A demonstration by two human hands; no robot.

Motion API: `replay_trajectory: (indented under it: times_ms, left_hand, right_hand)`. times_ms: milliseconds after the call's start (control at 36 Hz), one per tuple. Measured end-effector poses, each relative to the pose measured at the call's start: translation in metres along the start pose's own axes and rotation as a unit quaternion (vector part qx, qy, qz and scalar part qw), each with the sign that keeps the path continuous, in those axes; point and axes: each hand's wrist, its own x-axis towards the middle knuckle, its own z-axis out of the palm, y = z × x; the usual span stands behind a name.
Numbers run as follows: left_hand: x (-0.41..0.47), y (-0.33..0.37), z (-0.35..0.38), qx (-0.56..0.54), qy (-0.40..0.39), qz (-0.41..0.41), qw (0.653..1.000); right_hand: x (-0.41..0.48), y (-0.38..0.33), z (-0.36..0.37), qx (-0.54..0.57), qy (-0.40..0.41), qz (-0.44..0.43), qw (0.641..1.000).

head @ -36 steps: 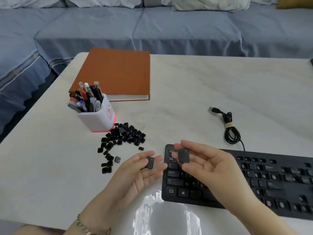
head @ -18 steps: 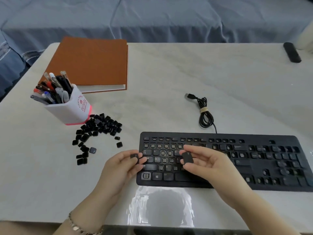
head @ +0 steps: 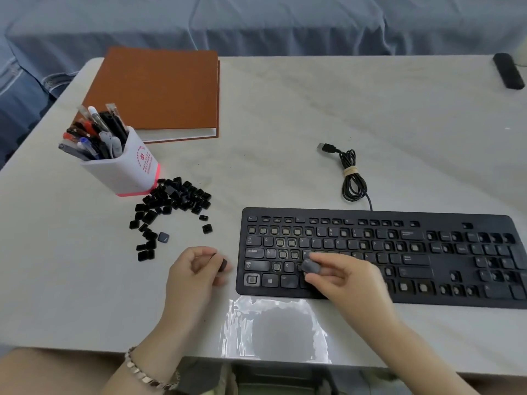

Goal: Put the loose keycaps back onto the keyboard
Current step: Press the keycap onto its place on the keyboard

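**Two keycaps in hand, one over the keyboard**

One black keyboard (head: 399, 252) lies along the lower right of the frame on the pale worktop (head: 285, 115). Many of its keys are missing. What look like six bare sockets run along the left end of the number row, and more gaps are scattered across the letter rows and the number pad.

The right hand (head: 350, 283) is over the keyboard's lower left part. Its thumb and fingers (head: 328, 259) pinch one wide keycap (head: 310, 266) just above the bottom letter row, right of the X key. Whether the cap touches the board cannot be told.

The left hand (head: 196, 269) is just left of the keyboard, above the worktop, with its fingers curled round one small keycap (head: 223, 264). One chain bracelet (head: 142, 372) circles that wrist.

Up and to the left, the loose keycaps (head: 174, 201) lie in one curving heap. They are too many and too heaped to count. Two strays sit off the heap's right edge, and one greyer cap lies near its lower end.

Touching the top of the heap is one white pen cup (head: 125, 169) with a pink base, crammed with pens. Behind it, in the upper left, lies one closed brown notebook (head: 159, 92). Above the keyboard, its one cable (head: 352, 178) is coiled and tied, with the USB plug pointing left. One dark oblong object (head: 509, 71) lies at the upper right corner of the worktop. A blue-covered sofa (head: 256, 21) fills the top of the frame.
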Motion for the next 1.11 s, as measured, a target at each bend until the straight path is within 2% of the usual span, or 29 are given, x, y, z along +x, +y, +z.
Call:
replay_trajectory:
  times_ms: [194, 306, 472, 611, 861, 1111]
  left_hand:
    - [0.0, -0.013, -0.008, 0.03, -0.024, 0.037, 0.999]
    - [-0.005, -0.015, -0.005, -0.035, -0.045, 0.019, 0.998]
    - [-0.005, -0.02, -0.006, -0.038, -0.039, 0.001, 0.998]
    - [-0.007, -0.019, -0.005, -0.02, -0.041, 0.002, 0.999]
    - [-0.006, -0.019, -0.005, 0.048, -0.054, 0.014, 0.997]
    - [-0.002, -0.016, -0.007, 0.084, -0.072, 0.011, 0.994]
  right_hand:
    - [0.003, 0.007, 0.04, -0.148, -0.061, -0.148, 0.976]
    - [0.005, 0.018, 0.062, -0.219, -0.032, -0.213, 0.952]
    - [0.004, 0.022, 0.077, -0.233, 0.05, -0.253, 0.937]
    - [0.002, 0.027, 0.081, -0.277, 0.06, -0.285, 0.916]
    - [0.005, 0.035, 0.087, -0.282, 0.08, -0.3, 0.908]
    - [0.007, 0.041, 0.093, -0.247, 0.1, -0.29, 0.919]
